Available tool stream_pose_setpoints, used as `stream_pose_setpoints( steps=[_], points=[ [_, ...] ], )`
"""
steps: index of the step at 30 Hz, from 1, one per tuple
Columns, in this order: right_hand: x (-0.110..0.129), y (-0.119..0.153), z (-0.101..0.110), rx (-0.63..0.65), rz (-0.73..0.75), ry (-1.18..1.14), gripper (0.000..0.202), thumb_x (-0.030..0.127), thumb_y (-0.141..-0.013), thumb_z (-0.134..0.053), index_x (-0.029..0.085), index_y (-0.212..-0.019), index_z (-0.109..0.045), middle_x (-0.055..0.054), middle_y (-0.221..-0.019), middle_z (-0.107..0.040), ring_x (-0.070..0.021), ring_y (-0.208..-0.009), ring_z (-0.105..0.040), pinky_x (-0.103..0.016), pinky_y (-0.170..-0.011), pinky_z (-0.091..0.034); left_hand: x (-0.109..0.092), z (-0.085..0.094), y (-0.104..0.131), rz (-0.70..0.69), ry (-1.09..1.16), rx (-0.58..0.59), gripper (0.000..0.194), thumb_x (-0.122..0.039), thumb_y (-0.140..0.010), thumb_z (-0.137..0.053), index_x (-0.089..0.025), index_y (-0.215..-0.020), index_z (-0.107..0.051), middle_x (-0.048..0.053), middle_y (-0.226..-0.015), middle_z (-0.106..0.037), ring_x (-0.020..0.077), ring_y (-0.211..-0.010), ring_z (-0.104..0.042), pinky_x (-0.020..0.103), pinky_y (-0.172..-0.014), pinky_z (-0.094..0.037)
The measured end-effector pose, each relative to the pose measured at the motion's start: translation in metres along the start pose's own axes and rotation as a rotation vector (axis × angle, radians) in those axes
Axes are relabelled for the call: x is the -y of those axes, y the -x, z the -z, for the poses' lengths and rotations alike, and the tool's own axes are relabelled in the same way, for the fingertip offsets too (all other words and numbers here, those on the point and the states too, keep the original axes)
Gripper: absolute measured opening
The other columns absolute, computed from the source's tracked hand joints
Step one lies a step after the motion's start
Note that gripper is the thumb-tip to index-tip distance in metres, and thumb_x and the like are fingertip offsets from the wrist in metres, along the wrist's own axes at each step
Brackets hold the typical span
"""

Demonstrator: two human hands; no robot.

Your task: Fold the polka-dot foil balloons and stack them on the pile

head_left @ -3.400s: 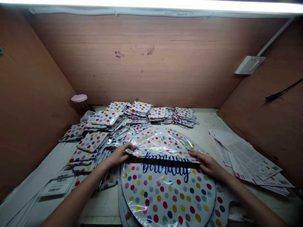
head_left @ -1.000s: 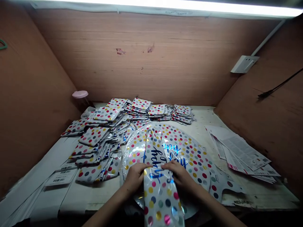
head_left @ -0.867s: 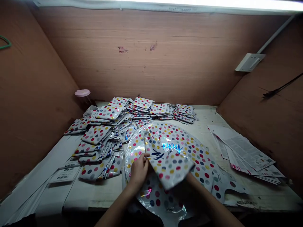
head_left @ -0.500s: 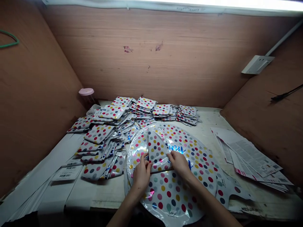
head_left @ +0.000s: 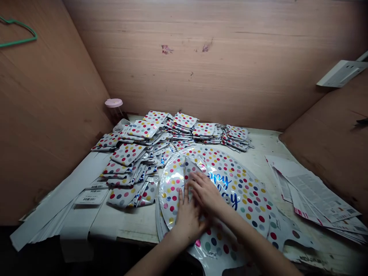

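Observation:
A polka-dot foil balloon, folded into a narrow strip [head_left: 190,165], lies on a pile of flat round foil balloons [head_left: 250,191] with blue lettering. My left hand [head_left: 188,216] rests on the folded balloon, fingers stretched out and apart. Just right of it, my right hand [head_left: 207,193] lies across the same balloon with its fingers extended, pressing down and partly covering the left fingertips. Most of the folded part is hidden under both hands. Left of the pile stand stacks of folded polka-dot balloons [head_left: 128,154].
More folded stacks [head_left: 204,129] line the back of the table. White paper strips [head_left: 64,195] and barcode labels [head_left: 89,196] lie left, printed sheets [head_left: 319,188] right. A pink-lidded cup [head_left: 114,103] stands in the back left corner. Wooden walls [head_left: 207,84] enclose the table.
The folded balloon has become narrower. My hands have gone from holding its two sides to lying flat on it, the right one moved left. The view has shifted slightly left and down.

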State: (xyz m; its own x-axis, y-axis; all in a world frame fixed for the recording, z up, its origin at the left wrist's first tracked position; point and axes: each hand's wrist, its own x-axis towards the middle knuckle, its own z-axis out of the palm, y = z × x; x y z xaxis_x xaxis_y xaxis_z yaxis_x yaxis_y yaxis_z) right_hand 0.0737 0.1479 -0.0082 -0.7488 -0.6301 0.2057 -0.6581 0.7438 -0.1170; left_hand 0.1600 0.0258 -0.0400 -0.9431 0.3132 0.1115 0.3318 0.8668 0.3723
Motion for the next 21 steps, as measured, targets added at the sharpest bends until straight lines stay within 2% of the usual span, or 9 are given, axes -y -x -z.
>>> stream_pose_setpoints(
  steps=[1, 3, 5, 7, 10, 13, 17, 19, 21],
  points=[
    [-0.007, -0.016, -0.002, 0.09, 0.106, -0.026, 0.045, 0.038, -0.098, -0.036, 0.026, -0.141, -0.043, -0.002, -0.154, -0.028, -0.0266, -0.143, -0.02, -0.046, -0.114, -0.023, 0.001, 0.002, 0.0, 0.002, 0.005, 0.016, 0.077, -0.069, -0.084, -0.042, -0.037, -0.149, -0.018, 0.003, -0.159, -0.007, 0.0427, -0.143, 0.001, 0.065, -0.111, -0.003],
    [-0.026, -0.051, -0.002, 0.22, 0.122, -0.047, 0.052, 0.048, -0.097, -0.035, 0.03, -0.146, -0.032, 0.001, -0.157, -0.018, -0.0272, -0.145, -0.011, -0.049, -0.116, -0.016, 0.001, 0.005, 0.001, 0.007, 0.008, 0.023, 0.076, -0.071, -0.083, -0.043, -0.041, -0.148, -0.019, 0.001, -0.159, -0.003, 0.0433, -0.142, 0.004, 0.066, -0.11, -0.001],
    [-0.045, -0.076, 0.007, 0.238, 0.03, -0.037, 0.055, 0.048, -0.098, -0.03, 0.028, -0.149, -0.027, -0.001, -0.158, -0.013, -0.0291, -0.145, -0.005, -0.053, -0.115, -0.013, 0.0, 0.007, 0.001, 0.004, 0.01, 0.018, 0.075, -0.07, -0.082, -0.044, -0.045, -0.147, -0.017, -0.001, -0.159, 0.004, 0.0439, -0.142, 0.009, 0.068, -0.109, 0.001],
    [-0.055, -0.079, 0.022, 0.2, -0.03, -0.019, 0.056, 0.045, -0.098, -0.029, 0.022, -0.149, -0.029, -0.005, -0.158, -0.013, -0.031, -0.145, -0.003, -0.056, -0.114, -0.014, 0.001, 0.007, 0.002, -0.003, 0.016, 0.024, 0.076, -0.07, -0.082, -0.045, -0.046, -0.147, -0.015, -0.002, -0.158, 0.009, 0.0442, -0.141, 0.012, 0.068, -0.108, 0.003],
    [-0.05, -0.036, 0.039, 0.167, 0.08, -0.027, 0.052, 0.041, -0.093, -0.043, 0.021, -0.141, -0.044, -0.006, -0.155, -0.025, -0.0288, -0.143, -0.017, -0.048, -0.114, -0.025, 0.002, 0.006, 0.004, 0.005, 0.027, 0.03, 0.081, -0.072, -0.081, -0.045, -0.041, -0.149, -0.012, -0.001, -0.158, 0.01, 0.0432, -0.141, 0.012, 0.067, -0.109, 0.002],
    [-0.039, 0.028, 0.03, 0.17, 0.386, -0.072, 0.058, 0.027, -0.081, -0.059, 0.017, -0.137, -0.049, -0.011, -0.144, -0.045, -0.0267, -0.135, -0.038, -0.042, -0.11, -0.037, 0.003, 0.009, 0.0, 0.023, 0.037, 0.067, 0.092, -0.072, -0.076, -0.051, -0.035, -0.151, -0.012, 0.0, -0.159, 0.006, 0.0408, -0.143, 0.008, 0.063, -0.112, -0.004],
    [-0.033, 0.071, 0.008, -0.058, 0.378, 0.154, 0.049, 0.003, -0.083, -0.046, 0.003, -0.132, -0.051, -0.022, -0.134, -0.052, -0.0309, -0.132, -0.042, -0.047, -0.102, -0.046, 0.016, 0.03, -0.01, 0.019, 0.041, 0.138, 0.112, -0.07, -0.062, -0.068, -0.024, -0.151, -0.019, 0.01, -0.158, -0.01, 0.0402, -0.143, -0.009, 0.061, -0.113, -0.011],
    [-0.027, 0.079, 0.008, -0.123, 0.435, 0.122, 0.044, 0.003, -0.085, -0.043, 0.002, -0.127, -0.054, -0.023, -0.132, -0.054, -0.0306, -0.134, -0.038, -0.048, -0.103, -0.045, 0.03, 0.041, -0.012, -0.102, 0.049, 0.124, 0.105, -0.063, -0.062, -0.071, -0.019, -0.148, -0.029, 0.014, -0.155, -0.023, 0.0362, -0.143, -0.017, 0.057, -0.115, -0.013],
    [-0.017, 0.092, 0.015, -0.101, 0.449, 0.009, 0.044, 0.005, -0.083, -0.043, 0.004, -0.126, -0.055, -0.021, -0.136, -0.051, -0.0301, -0.138, -0.031, -0.048, -0.106, -0.042, 0.044, 0.047, -0.008, -0.284, 0.076, 0.108, 0.075, -0.046, -0.075, -0.067, -0.02, -0.141, -0.042, 0.011, -0.149, -0.038, 0.0279, -0.141, -0.027, 0.048, -0.117, -0.015]
  ],
)
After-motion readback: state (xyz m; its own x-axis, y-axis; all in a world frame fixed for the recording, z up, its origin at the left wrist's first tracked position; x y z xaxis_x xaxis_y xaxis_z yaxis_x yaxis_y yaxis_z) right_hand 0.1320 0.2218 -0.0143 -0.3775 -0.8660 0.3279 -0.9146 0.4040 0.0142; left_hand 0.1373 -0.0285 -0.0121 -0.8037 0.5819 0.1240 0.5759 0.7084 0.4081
